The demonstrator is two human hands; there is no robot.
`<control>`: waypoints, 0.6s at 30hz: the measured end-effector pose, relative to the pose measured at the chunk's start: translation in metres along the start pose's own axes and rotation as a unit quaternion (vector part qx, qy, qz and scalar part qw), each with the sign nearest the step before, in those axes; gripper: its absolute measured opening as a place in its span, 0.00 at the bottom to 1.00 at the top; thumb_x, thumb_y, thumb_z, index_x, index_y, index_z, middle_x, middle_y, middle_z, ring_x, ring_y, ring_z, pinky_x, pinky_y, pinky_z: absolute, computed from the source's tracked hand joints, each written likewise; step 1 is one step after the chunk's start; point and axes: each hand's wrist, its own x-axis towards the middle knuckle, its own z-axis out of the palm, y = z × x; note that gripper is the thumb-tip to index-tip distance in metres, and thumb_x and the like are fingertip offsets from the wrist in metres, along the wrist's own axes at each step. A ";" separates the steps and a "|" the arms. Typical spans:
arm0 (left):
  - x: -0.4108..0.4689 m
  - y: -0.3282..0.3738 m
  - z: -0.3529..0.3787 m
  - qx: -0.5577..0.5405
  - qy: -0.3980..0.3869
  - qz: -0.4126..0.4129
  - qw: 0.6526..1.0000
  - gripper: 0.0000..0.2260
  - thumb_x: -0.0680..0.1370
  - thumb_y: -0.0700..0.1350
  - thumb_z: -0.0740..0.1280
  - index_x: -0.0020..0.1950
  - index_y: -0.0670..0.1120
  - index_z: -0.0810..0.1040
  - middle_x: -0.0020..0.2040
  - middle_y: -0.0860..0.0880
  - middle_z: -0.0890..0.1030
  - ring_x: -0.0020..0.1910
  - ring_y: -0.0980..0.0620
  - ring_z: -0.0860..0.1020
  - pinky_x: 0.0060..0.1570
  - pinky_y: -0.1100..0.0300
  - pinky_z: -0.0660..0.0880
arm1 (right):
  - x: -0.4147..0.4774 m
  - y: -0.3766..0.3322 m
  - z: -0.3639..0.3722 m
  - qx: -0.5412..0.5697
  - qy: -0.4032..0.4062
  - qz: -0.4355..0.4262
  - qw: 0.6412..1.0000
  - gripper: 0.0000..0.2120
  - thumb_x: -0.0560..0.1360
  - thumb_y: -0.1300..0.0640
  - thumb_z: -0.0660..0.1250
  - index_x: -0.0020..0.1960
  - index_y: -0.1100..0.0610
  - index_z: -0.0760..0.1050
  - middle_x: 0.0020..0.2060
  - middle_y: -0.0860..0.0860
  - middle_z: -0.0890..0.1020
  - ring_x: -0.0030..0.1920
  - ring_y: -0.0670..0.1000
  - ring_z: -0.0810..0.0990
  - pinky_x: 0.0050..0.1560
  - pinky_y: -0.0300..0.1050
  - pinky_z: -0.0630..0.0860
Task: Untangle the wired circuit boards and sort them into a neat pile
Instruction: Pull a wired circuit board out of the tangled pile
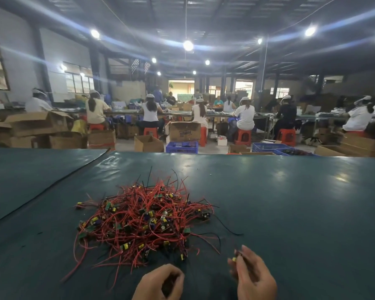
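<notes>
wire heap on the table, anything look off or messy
Yes. The heap of wired boards is a loose tangle on the green table, with a black wire straying right. No sorted pile shows. The right hand pinches one board.

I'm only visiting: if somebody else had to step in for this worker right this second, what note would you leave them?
Right hand: pinches one small circuit board with a yellow part, just right of the heap's near edge.
Left hand: fingers curled at the heap's near edge; too blurred to tell if it holds anything.
Things: the tangled heap of wired boards lies mid-table on the green table cover, red and black wires splayed all round.
Done: apparently one board in hand; no neat pile is in view.
Left: nearly everything. Pull the boards free one at a time and start the pile.
</notes>
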 end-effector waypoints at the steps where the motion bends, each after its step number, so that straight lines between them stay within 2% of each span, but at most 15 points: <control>1: -0.008 0.000 0.001 -0.013 0.027 -0.019 0.999 0.03 0.73 0.51 0.68 0.39 0.59 0.78 0.37 0.62 0.81 0.38 0.64 0.79 0.41 0.71 0.73 | 0.001 -0.006 0.002 0.016 -0.005 0.010 1.000 0.12 0.73 0.75 0.65 0.51 0.62 0.80 0.41 0.58 0.83 0.31 0.48 0.84 0.30 0.35 0.79; 2: -0.014 0.001 0.003 -0.027 0.063 -0.014 0.998 0.04 0.73 0.49 0.70 0.39 0.58 0.79 0.36 0.60 0.81 0.37 0.62 0.80 0.39 0.68 0.74 | 0.001 -0.010 0.002 0.035 -0.011 0.017 0.999 0.12 0.74 0.75 0.65 0.53 0.63 0.79 0.42 0.59 0.82 0.31 0.48 0.84 0.30 0.34 0.78; 4: -0.014 0.010 0.003 -0.030 0.069 -0.009 0.997 0.02 0.73 0.51 0.71 0.41 0.57 0.79 0.37 0.60 0.81 0.37 0.60 0.80 0.39 0.66 0.75 | 0.001 -0.013 0.002 0.047 -0.016 0.018 0.999 0.14 0.74 0.75 0.65 0.56 0.63 0.78 0.44 0.61 0.80 0.32 0.49 0.84 0.31 0.34 0.78; 5: -0.013 0.012 0.002 -0.022 0.054 -0.002 0.998 0.04 0.72 0.55 0.71 0.43 0.58 0.79 0.39 0.61 0.81 0.38 0.60 0.80 0.40 0.66 0.75 | -0.003 -0.012 0.002 0.038 -0.020 0.024 0.999 0.15 0.74 0.74 0.66 0.58 0.63 0.78 0.44 0.61 0.80 0.33 0.49 0.84 0.32 0.34 0.78; 7: -0.008 0.017 0.005 -0.005 0.019 -0.007 1.000 0.13 0.70 0.65 0.68 0.48 0.59 0.78 0.42 0.63 0.80 0.41 0.62 0.79 0.43 0.68 0.74 | -0.014 -0.013 0.001 0.004 -0.045 0.040 0.998 0.17 0.74 0.73 0.67 0.61 0.62 0.76 0.44 0.57 0.80 0.35 0.50 0.85 0.33 0.34 0.79; 9: -0.006 0.024 0.016 0.015 -0.037 0.010 0.999 0.18 0.70 0.69 0.64 0.53 0.61 0.76 0.45 0.63 0.80 0.45 0.63 0.77 0.47 0.66 0.74 | -0.023 -0.014 0.001 -0.028 -0.052 0.044 0.997 0.21 0.73 0.71 0.68 0.65 0.61 0.73 0.44 0.55 0.80 0.37 0.50 0.86 0.35 0.34 0.80; 11: 0.000 0.033 0.024 0.016 -0.056 0.023 0.998 0.18 0.73 0.68 0.59 0.56 0.61 0.75 0.47 0.62 0.80 0.47 0.64 0.77 0.51 0.61 0.74 | -0.030 -0.015 -0.001 -0.050 -0.056 0.032 0.997 0.25 0.72 0.70 0.70 0.67 0.57 0.72 0.44 0.55 0.80 0.37 0.47 0.85 0.37 0.32 0.79; 12: 0.004 0.035 0.027 -0.018 -0.047 0.027 0.998 0.17 0.75 0.65 0.57 0.56 0.58 0.76 0.48 0.60 0.81 0.48 0.63 0.78 0.51 0.58 0.75 | -0.032 -0.016 0.000 -0.056 -0.052 0.025 0.997 0.28 0.71 0.70 0.72 0.67 0.54 0.71 0.44 0.55 0.80 0.35 0.46 0.84 0.36 0.31 0.78; 15: 0.006 0.039 0.028 -0.113 -0.015 -0.004 0.993 0.19 0.78 0.63 0.54 0.49 0.54 0.79 0.43 0.56 0.82 0.44 0.56 0.80 0.45 0.54 0.77 | -0.036 -0.015 0.000 -0.069 -0.061 0.024 0.995 0.35 0.68 0.69 0.75 0.70 0.51 0.68 0.42 0.53 0.81 0.32 0.47 0.83 0.35 0.30 0.77; 18: 0.001 0.032 0.027 -0.121 0.037 -0.012 0.992 0.17 0.78 0.65 0.54 0.49 0.58 0.78 0.41 0.56 0.83 0.41 0.56 0.81 0.41 0.59 0.77 | -0.038 -0.014 0.000 -0.112 -0.100 0.019 0.989 0.27 0.68 0.67 0.76 0.65 0.56 0.75 0.42 0.51 0.82 0.36 0.46 0.82 0.38 0.28 0.76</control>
